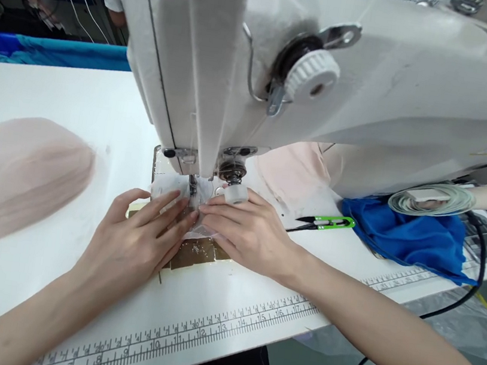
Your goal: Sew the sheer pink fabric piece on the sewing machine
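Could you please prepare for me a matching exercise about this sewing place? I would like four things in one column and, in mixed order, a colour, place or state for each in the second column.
Column one
1. Thread snips
2. Crumpled cloth next to the pale coil
3. Left hand
4. Ruler markings

Column two
A. Along the near edge of the white table
B. Bright blue
C. Touching the thin white fabric
D. With a green handle

Right pairs: 1-D, 2-B, 3-C, 4-A
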The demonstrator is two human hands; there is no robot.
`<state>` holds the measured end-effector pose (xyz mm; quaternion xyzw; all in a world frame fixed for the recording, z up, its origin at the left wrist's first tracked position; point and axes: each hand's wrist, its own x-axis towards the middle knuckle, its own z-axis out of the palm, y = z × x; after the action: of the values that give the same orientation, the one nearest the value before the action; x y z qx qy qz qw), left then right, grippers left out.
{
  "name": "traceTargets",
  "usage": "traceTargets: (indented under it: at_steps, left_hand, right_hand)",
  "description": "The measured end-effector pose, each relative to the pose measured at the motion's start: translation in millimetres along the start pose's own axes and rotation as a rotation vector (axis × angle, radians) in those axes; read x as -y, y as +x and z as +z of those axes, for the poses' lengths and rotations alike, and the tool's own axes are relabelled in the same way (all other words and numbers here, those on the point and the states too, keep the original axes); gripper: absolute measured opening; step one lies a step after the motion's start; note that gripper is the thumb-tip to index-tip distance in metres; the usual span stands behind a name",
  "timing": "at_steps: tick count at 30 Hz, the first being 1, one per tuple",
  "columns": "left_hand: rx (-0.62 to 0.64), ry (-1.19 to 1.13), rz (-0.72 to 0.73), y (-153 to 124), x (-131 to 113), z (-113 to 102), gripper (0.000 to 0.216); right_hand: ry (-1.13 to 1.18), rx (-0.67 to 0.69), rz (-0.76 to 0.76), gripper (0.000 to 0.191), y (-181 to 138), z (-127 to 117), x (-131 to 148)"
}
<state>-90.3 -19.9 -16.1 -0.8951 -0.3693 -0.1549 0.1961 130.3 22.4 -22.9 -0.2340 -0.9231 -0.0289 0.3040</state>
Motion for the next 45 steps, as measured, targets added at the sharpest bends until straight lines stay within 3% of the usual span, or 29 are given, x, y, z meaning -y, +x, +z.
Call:
traceTargets:
  at_steps: [16, 24, 32, 45]
  left_hand:
    - [0.002, -0.037, 0.009, 4.6, 11.9, 6.0, 0.032]
    - [-0.014, -0.048, -0.022, 2.0, 15.1, 11.0, 0.033]
    - [-0.05, -0.034, 0.023, 2.3, 9.1, 1.7, 0.028]
    - [-0.056, -0.084, 0.011, 2.5, 12.1, 5.6, 0.029]
  right_hand:
    - [-0.006, -0.017, 0.002, 0.02, 3.1, 5.7, -5.1]
    - [-0.083, 0.069, 0.069, 0.021, 4.7, 9.6, -5.6]
    - [-0.143, -0.046, -0.004, 0.02, 2.3, 15.1, -4.1]
    - [-0.135, -0.011, 0.02, 0.02, 2.6, 14.8, -3.1]
